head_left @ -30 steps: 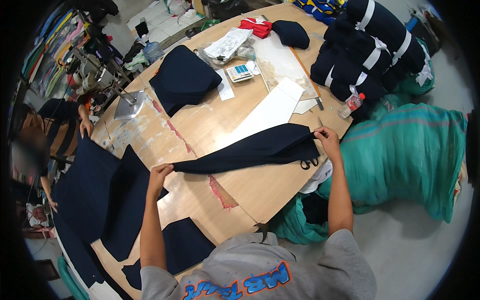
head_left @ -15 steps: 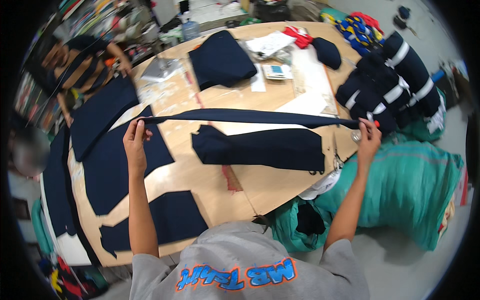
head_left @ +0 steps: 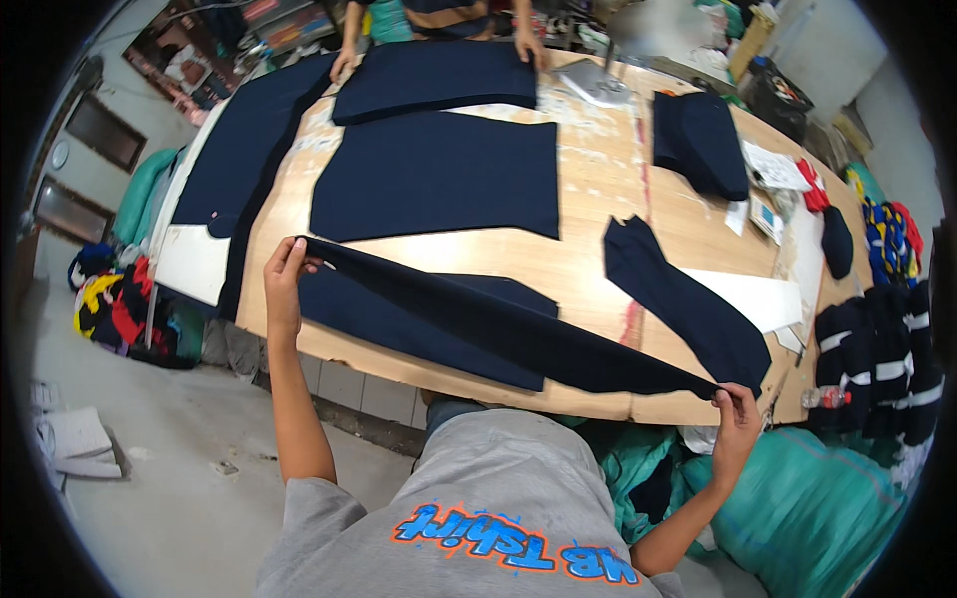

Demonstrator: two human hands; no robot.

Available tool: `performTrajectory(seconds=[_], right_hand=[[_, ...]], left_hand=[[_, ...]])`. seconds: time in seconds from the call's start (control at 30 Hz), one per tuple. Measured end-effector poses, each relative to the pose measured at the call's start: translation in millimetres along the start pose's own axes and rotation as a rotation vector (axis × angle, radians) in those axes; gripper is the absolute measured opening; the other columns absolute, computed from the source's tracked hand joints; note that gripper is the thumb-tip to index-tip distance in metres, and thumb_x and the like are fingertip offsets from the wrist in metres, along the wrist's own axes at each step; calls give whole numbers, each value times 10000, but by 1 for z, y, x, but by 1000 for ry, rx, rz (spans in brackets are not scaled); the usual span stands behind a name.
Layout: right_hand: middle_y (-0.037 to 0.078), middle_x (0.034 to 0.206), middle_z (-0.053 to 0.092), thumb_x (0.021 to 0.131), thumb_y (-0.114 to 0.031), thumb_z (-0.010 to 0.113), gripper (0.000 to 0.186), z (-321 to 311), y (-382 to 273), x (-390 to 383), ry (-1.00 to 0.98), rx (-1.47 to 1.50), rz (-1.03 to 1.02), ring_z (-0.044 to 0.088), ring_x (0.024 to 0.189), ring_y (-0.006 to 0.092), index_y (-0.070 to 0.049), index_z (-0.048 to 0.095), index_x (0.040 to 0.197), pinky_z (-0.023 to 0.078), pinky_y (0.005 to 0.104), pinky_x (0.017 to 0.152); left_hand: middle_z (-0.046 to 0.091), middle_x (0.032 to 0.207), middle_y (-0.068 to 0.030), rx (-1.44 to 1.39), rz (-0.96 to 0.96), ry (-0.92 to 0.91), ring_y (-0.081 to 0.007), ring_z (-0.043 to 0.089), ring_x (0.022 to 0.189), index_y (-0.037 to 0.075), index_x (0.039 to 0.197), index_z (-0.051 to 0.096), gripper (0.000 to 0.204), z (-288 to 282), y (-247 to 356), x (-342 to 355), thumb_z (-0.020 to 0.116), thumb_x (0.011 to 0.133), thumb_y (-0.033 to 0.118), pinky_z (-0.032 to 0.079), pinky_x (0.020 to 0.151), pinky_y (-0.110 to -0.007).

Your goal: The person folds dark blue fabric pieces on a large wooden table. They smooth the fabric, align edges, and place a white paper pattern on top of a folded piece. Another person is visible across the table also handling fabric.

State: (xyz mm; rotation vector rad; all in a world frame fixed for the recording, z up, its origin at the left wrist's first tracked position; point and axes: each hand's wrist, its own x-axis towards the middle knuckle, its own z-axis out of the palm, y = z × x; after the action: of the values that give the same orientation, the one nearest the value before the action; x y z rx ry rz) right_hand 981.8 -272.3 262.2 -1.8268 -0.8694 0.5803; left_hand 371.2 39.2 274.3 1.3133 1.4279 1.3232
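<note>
1. From where I'm standing, the person in the grey T-shirt is holding up a long navy fabric panel, which is slanting from left of centre down toward the lower right of the frame, in front of the worktable.
2. The left hand is pinching the panel's upper corner between thumb and fingers, left of centre.
3. The right hand is gripping the opposite end at the lower right, near the table's front edge.
4. As I judge it, the step in hand is handling this one piece lengthwise: the cloth is hanging drawn out between both grips, its middle sagging only a little.
5. Behind it, a lower navy panel is lying on the table, partly hidden; a narrow curved navy piece is lying right of centre, and a broad navy panel is lying above centre.
6. At the top of the frame, a co-worker's hands are resting at either side of a navy panel there.
7. To my eye, the next move is calling for both hands working together, with even tension, so that neither edge is twisting or folding under.
</note>
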Motion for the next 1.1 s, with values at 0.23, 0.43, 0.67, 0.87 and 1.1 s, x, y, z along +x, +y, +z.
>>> performTrajectory(seconds=[0.23, 0.43, 0.67, 0.87, 1.1], right_hand=[[46, 969, 670, 1048, -47, 674, 97, 127, -48, -19, -75, -86, -92, 641, 904, 126, 40, 685, 1088, 519, 281, 851], [59, 1010, 689, 1050, -43, 665, 96, 207, -82, -38, -18, 1, -147, 670, 941, 136, 34, 688, 1102, 536, 297, 895], [149, 1234, 734, 1004, -86, 720, 189, 361, -116, -108, -647, -140, -161, 718, 1150, 261, -5, 730, 1175, 562, 372, 972], [117, 1491, 601, 1034, -133, 713, 443, 465, -175, -167, -985, 186, -201, 699, 1225, 249, -68, 615, 1461, 549, 388, 1075], [97, 1597, 441, 1005, -239, 785, 892, 434, -214, -148, -581, 667, -286, 447, 1487, 239, -54, 229, 1677, 397, 425, 1224]], left_hand=[[691, 897, -28, 97, -70, 6, -112, 689, 827, 18, 1074, 708, 261, -119, -43, 37, 628, 1112, 264, 525, 786, -251], [706, 941, -38, 14, 99, 104, -113, 680, 900, 5, 1110, 717, 283, -197, -31, 64, 613, 1124, 268, 537, 855, -266], [683, 1312, -132, -291, 577, 286, -198, 627, 1261, 6, 1254, 682, 278, -272, 87, 116, 519, 1155, 207, 467, 1126, -358], [719, 1180, -123, -143, 976, -69, -226, 694, 1111, 13, 1172, 702, 233, -138, 193, 109, 648, 1090, 224, 523, 945, -347], [641, 1124, -189, 148, 1013, -704, -338, 643, 1103, -18, 1070, 697, 280, 3, 85, 3, 758, 930, 217, 551, 934, -412]])
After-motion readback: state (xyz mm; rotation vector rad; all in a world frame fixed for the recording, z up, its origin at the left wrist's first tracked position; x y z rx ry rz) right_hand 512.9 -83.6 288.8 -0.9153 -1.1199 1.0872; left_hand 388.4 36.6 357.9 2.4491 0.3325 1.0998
